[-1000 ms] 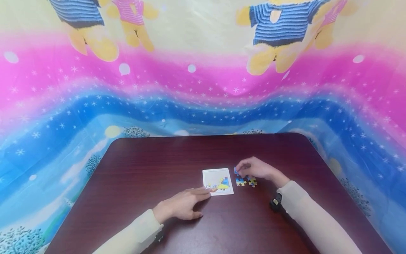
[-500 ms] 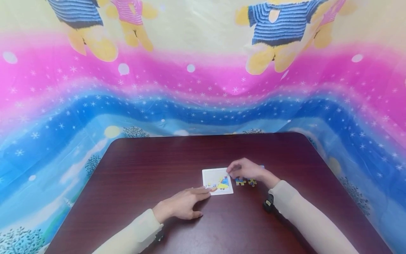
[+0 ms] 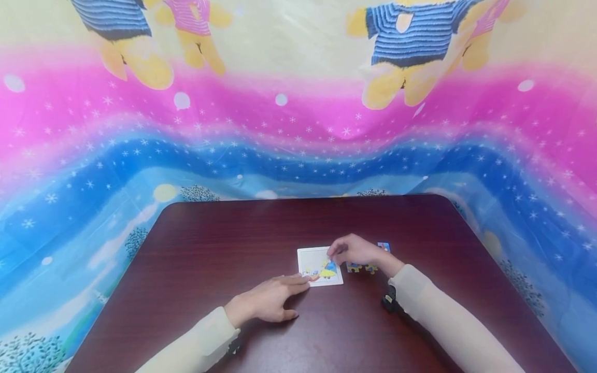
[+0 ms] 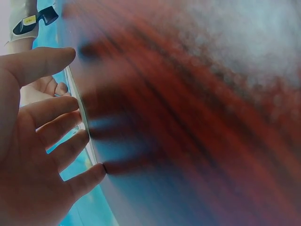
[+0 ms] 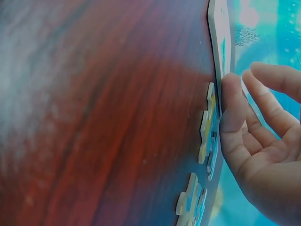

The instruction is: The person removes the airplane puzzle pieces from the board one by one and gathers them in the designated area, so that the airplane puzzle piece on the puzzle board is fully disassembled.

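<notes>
A white-framed jigsaw puzzle board (image 3: 309, 256) lies on the table, with colourful pieces fitted along its lower and right parts. My left hand (image 3: 272, 299) lies spread palm down, its fingertips resting on the board's lower left corner; its straight fingers (image 4: 66, 150) also show in the left wrist view. Over the board's upper right part, my right hand (image 3: 356, 249) pinches a puzzle piece, mostly hidden behind the thumb and fingers. Thumb (image 5: 231, 96) and fingertips come close together at the board's edge in the right wrist view.
Loose puzzle pieces (image 3: 354, 268) lie just right of the board, partly under my right hand. Another blue piece (image 3: 383, 246) lies farther right, by the wrist. The dark red-brown table (image 3: 210, 243) is bordered by a patterned cloth backdrop (image 3: 280, 155).
My right hand has moved left from the loose pieces to the board's upper right part. The blue piece by its wrist has come into view. My left hand has stayed put.
</notes>
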A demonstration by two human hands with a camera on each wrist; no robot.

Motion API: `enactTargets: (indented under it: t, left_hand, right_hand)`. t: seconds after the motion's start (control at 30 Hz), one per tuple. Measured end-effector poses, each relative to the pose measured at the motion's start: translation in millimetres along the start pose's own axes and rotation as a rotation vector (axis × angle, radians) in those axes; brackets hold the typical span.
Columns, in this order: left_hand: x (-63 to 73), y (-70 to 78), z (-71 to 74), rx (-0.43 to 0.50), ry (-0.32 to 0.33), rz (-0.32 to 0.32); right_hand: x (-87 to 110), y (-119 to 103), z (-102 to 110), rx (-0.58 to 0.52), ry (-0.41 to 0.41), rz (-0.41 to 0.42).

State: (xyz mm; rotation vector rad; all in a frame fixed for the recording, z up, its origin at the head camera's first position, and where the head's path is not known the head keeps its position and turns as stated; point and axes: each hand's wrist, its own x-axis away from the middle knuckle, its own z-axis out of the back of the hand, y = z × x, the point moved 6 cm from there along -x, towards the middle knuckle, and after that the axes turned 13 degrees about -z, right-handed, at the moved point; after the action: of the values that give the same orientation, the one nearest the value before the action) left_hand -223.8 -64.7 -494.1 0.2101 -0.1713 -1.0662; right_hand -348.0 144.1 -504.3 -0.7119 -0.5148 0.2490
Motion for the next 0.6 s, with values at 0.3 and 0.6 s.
enactTargets:
  t: [0.3,0.6]
  left_hand:
    - [-0.2,0.3,-0.2,-0.012,0.01,-0.012]
    - [0.4,-0.5,0.5,-0.011,-0.005,0.001]
  right_hand:
    - [2.4,-7,-2,0.021,0.022,0.005]
    - [2.1,-11,-1,0.0,0.021,0.003]
